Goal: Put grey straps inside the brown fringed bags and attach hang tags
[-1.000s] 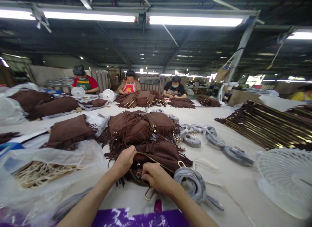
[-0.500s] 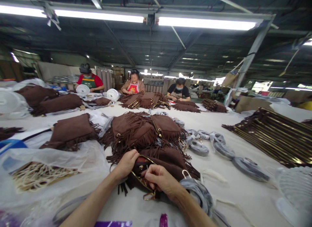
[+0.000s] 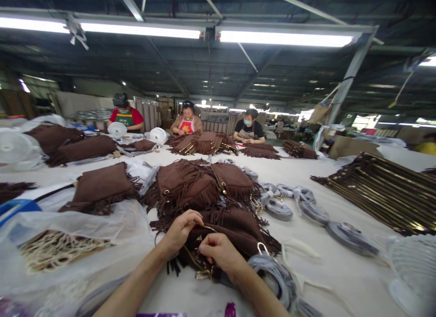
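A brown fringed bag [image 3: 235,226] lies in front of me, its gold zip partly open toward me. My left hand [image 3: 184,228] pinches the far left edge of that opening between thumb and fingers. Over the opening, my right hand [image 3: 220,251] is closed in a pinch. What its fingertips hold is too small and partly hidden to make out. Small gold metal parts show just left of them. A gold clasp [image 3: 203,274] lies at the bag's near edge. To the right of my right hand sits a coiled grey wrapped strap [image 3: 275,274] with a gold hook [image 3: 262,248].
More brown fringed bags [image 3: 187,180] are piled just beyond. Wrapped strap coils [image 3: 278,209] run along the right, near a stack of gold-zipped bags [image 3: 381,194]. A plastic bag with cream cords [image 3: 61,249] lies left. Across the table, several people work.
My left hand has shifted slightly right along the zip edge. The right hand stays pinched at the opening, and the bag's opening looks narrower. The view has shifted slightly.
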`<state>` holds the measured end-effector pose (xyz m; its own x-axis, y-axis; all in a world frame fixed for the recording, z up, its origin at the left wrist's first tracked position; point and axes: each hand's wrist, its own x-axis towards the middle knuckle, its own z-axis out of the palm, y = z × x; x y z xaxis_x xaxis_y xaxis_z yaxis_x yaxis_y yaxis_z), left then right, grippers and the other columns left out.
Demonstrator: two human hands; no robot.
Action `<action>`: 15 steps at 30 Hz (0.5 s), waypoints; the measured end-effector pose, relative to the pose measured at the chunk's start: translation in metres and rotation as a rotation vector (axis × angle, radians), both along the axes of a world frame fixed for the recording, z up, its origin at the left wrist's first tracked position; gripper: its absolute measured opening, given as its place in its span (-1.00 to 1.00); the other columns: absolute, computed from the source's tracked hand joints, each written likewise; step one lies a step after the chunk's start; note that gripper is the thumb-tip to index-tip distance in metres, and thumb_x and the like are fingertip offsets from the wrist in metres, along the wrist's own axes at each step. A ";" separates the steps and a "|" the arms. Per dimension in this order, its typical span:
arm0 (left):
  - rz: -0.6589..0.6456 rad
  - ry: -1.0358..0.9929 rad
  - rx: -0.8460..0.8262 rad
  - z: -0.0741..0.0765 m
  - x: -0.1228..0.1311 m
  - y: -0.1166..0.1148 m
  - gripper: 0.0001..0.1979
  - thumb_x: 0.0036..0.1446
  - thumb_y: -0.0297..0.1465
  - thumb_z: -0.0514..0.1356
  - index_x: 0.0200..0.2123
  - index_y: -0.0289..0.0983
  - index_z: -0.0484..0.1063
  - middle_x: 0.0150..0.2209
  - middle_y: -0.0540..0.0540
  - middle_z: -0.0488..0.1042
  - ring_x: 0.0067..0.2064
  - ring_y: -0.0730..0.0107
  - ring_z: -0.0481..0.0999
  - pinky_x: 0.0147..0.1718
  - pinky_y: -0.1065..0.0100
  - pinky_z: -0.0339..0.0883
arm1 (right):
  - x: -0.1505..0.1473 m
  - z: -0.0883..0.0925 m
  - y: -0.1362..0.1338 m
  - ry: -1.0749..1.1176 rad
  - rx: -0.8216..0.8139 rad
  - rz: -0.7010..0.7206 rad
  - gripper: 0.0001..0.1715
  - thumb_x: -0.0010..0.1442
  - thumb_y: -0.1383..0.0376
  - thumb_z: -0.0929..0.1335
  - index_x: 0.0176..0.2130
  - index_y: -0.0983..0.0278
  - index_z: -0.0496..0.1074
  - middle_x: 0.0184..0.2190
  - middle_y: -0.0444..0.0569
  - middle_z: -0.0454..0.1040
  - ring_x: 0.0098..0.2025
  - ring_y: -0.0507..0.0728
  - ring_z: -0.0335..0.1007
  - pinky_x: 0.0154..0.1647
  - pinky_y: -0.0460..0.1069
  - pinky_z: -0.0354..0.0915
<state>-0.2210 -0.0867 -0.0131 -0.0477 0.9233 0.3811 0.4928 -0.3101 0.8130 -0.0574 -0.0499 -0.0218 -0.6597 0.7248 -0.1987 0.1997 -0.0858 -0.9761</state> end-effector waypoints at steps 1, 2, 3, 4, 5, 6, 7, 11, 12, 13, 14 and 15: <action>0.009 -0.014 -0.016 -0.001 -0.001 0.001 -0.79 0.06 -0.44 0.01 -0.40 -0.26 0.45 -0.22 -0.10 0.46 -0.12 0.30 0.43 -0.01 0.27 0.29 | 0.000 -0.001 -0.001 0.007 0.021 -0.019 -0.84 -0.13 0.30 0.37 -0.62 0.27 0.28 -0.78 -0.29 0.18 -0.70 -0.09 -0.04 -0.63 -0.12 -0.13; 0.032 -0.025 -0.036 -0.002 -0.002 0.002 -0.79 0.03 -0.46 0.01 -0.41 -0.26 0.46 -0.26 -0.09 0.47 -0.15 0.29 0.44 -0.03 0.27 0.30 | 0.001 -0.002 -0.002 0.014 0.039 -0.038 -0.84 -0.13 0.31 0.36 -0.62 0.27 0.28 -0.78 -0.28 0.20 -0.68 -0.08 0.00 -0.61 -0.12 -0.10; 0.057 -0.036 -0.055 -0.004 -0.003 0.004 -0.78 0.00 -0.47 0.01 -0.40 -0.26 0.46 -0.29 -0.08 0.48 -0.17 0.29 0.44 -0.05 0.26 0.31 | 0.003 -0.003 -0.004 0.018 0.050 -0.052 -0.85 -0.12 0.30 0.35 -0.61 0.26 0.28 -0.77 -0.28 0.21 -0.67 -0.07 0.03 -0.60 -0.12 -0.08; 0.080 -0.050 -0.074 -0.006 -0.004 0.006 -0.77 -0.03 -0.48 0.01 -0.40 -0.27 0.46 -0.31 -0.08 0.48 -0.19 0.28 0.45 -0.08 0.25 0.32 | 0.004 -0.003 -0.005 0.018 0.053 -0.056 -0.85 -0.11 0.28 0.35 -0.59 0.26 0.29 -0.77 -0.27 0.22 -0.67 -0.07 0.05 -0.60 -0.12 -0.08; 0.100 -0.066 -0.094 -0.008 -0.004 0.007 -0.76 -0.05 -0.49 0.00 -0.40 -0.27 0.46 -0.34 -0.07 0.49 -0.21 0.27 0.45 -0.10 0.24 0.33 | 0.006 -0.002 -0.006 0.013 0.047 -0.048 -0.85 -0.10 0.25 0.35 -0.57 0.26 0.30 -0.76 -0.27 0.24 -0.68 -0.07 0.04 -0.62 -0.12 -0.09; 0.115 -0.083 -0.111 -0.009 -0.004 0.009 -0.76 -0.07 -0.49 0.00 -0.40 -0.28 0.47 -0.36 -0.06 0.49 -0.23 0.27 0.46 -0.11 0.24 0.34 | 0.007 -0.001 -0.006 0.005 0.035 -0.031 -0.84 -0.09 0.22 0.35 -0.56 0.26 0.31 -0.76 -0.27 0.24 -0.69 -0.07 0.02 -0.63 -0.12 -0.12; 0.126 -0.098 -0.126 -0.010 -0.004 0.010 -0.75 -0.08 -0.49 0.00 -0.41 -0.28 0.47 -0.37 -0.05 0.50 -0.25 0.26 0.46 -0.13 0.24 0.35 | 0.007 0.000 -0.006 -0.007 0.017 -0.008 -0.82 -0.09 0.20 0.35 -0.54 0.26 0.32 -0.77 -0.27 0.25 -0.71 -0.08 -0.01 -0.65 -0.12 -0.16; 0.147 -0.137 -0.160 -0.013 -0.004 0.012 -0.75 -0.10 -0.50 0.00 -0.42 -0.30 0.48 -0.39 -0.06 0.51 -0.27 0.27 0.47 -0.16 0.26 0.37 | -0.005 0.005 -0.004 -0.064 -0.037 0.026 -0.82 -0.11 0.19 0.36 -0.53 0.26 0.32 -0.81 -0.29 0.21 -0.76 -0.09 -0.10 -0.68 -0.11 -0.24; 0.150 -0.141 -0.164 -0.014 -0.003 0.012 -0.74 -0.09 -0.50 0.00 -0.41 -0.31 0.48 -0.39 -0.06 0.51 -0.27 0.28 0.48 -0.16 0.26 0.37 | -0.010 0.005 -0.003 -0.070 -0.037 0.011 -0.84 -0.11 0.22 0.36 -0.54 0.26 0.32 -0.81 -0.29 0.20 -0.75 -0.09 -0.09 -0.68 -0.11 -0.24; 0.152 -0.142 -0.166 -0.014 -0.003 0.012 -0.74 -0.07 -0.51 0.00 -0.40 -0.31 0.48 -0.39 -0.07 0.51 -0.27 0.28 0.48 -0.17 0.26 0.38 | -0.014 0.005 -0.003 -0.073 -0.032 -0.004 -0.86 -0.12 0.26 0.36 -0.56 0.26 0.31 -0.82 -0.30 0.19 -0.75 -0.09 -0.08 -0.67 -0.11 -0.22; 0.153 -0.139 -0.164 -0.014 -0.003 0.012 -0.74 -0.06 -0.52 0.00 -0.39 -0.31 0.48 -0.39 -0.07 0.51 -0.27 0.28 0.48 -0.16 0.25 0.38 | -0.018 0.005 -0.002 -0.073 -0.025 -0.019 -0.86 -0.13 0.29 0.37 -0.59 0.27 0.31 -0.81 -0.30 0.18 -0.73 -0.09 -0.07 -0.66 -0.11 -0.21; 0.153 -0.134 -0.157 -0.013 -0.003 0.011 -0.74 -0.05 -0.52 0.00 -0.39 -0.30 0.49 -0.38 -0.07 0.51 -0.26 0.28 0.48 -0.15 0.25 0.38 | -0.020 0.005 -0.002 -0.073 -0.020 -0.028 -0.86 -0.13 0.32 0.38 -0.61 0.27 0.31 -0.81 -0.30 0.18 -0.72 -0.10 -0.06 -0.65 -0.11 -0.20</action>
